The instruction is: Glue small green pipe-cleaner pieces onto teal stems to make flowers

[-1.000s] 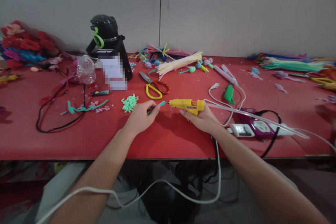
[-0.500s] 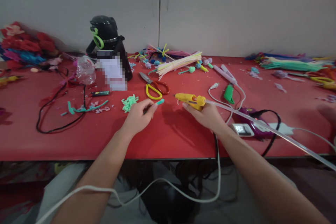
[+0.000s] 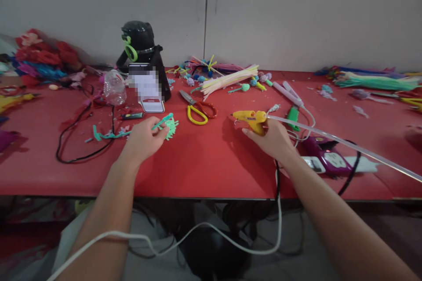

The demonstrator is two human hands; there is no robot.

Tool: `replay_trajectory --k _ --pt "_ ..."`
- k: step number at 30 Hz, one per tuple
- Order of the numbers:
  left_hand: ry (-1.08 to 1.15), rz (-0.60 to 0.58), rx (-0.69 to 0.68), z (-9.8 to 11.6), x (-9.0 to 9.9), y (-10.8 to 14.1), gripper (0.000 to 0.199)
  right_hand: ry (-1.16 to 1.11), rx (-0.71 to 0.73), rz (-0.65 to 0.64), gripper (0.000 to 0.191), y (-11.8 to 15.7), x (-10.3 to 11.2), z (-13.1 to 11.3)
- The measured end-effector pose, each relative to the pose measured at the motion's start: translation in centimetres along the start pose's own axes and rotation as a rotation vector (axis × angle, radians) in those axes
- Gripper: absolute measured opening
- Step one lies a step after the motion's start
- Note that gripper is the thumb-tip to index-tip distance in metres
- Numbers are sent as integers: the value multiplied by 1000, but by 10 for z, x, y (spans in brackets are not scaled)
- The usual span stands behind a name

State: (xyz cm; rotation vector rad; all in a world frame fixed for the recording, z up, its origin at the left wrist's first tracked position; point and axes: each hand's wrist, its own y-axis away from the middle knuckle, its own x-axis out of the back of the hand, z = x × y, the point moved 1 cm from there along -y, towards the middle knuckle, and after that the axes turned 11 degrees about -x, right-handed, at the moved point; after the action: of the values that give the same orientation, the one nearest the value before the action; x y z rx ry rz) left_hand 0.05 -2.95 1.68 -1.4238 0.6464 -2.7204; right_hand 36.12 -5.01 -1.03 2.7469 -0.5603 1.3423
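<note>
My left hand (image 3: 145, 138) pinches a thin teal-green pipe cleaner (image 3: 164, 120) whose free end points up and to the right. Just beside those fingers lies a pile of short light-green pieces (image 3: 171, 129), partly covered by the pipe cleaner and the hand. A yellow hot glue gun (image 3: 250, 117) is in the grip of my right hand (image 3: 275, 138), its nozzle facing left above the red table (image 3: 204, 162). From its back a long clear glue stick (image 3: 346, 143) sticks out to the right. Scissors (image 3: 198, 109) with one yellow and one red handle lie between the hands, further back.
Behind my left hand stand a phone (image 3: 153, 105) and a black flask (image 3: 140, 37). Pale pipe cleaners (image 3: 229, 81) are bundled at the back. A purple power strip (image 3: 329, 158), a pink flat iron (image 3: 288, 94) and a green-handled tool (image 3: 293, 118) lie right. A white cable (image 3: 198, 225) hangs in front.
My left hand has moved left and back to the light-green pile, with more of the teal pipe cleaner now showing. The glue gun in my right hand has shifted slightly right and up.
</note>
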Motion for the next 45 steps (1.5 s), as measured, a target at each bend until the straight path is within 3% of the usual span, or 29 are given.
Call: replay_trajectory --k 4,9,11,15,17,19,22,25,28,31,33,37,42,45 --pt "-45 -98 42 -6 -5 3 14 -4 35 32 50 10 10 9" --pt "-94 -161 31 -8 -6 4 15 107 6 90 46 27 34 26" --pt "-80 -165 27 -8 -5 3 16 103 37 -52 55 36 45 29" --pt "-133 -161 35 -10 1 1 16 8 227 -544 57 56 52 14" --pt "-165 -148 62 -12 4 1 16 -54 281 -662 43 63 44 -4" --pt "-188 -126 76 -12 6 1 18 -142 347 -701 29 65 26 -26" --pt "-172 -96 53 -12 6 0 17 -195 488 -644 13 58 -15 -64" --pt "-123 -112 78 -12 4 -2 13 -188 627 -540 17 43 -60 -104" --pt "-115 -117 108 -12 4 -2 9 -153 677 -512 17 31 -97 -143" --pt "-75 -77 134 -13 7 -1 8 -58 650 -455 9 29 -119 -168" --pt "-62 -50 140 -14 9 0 8 -6 622 -433 16 31 -127 -174" --pt "-67 -55 141 -12 10 1 5 -34 582 -432 6 32 -136 -171" --pt "-34 -6 143 -7 8 0 5 -264 538 -441 11 25 -137 -164" --pt "136 24 108 -1 3 1 8 -461 476 -513 12 22 -127 -158"
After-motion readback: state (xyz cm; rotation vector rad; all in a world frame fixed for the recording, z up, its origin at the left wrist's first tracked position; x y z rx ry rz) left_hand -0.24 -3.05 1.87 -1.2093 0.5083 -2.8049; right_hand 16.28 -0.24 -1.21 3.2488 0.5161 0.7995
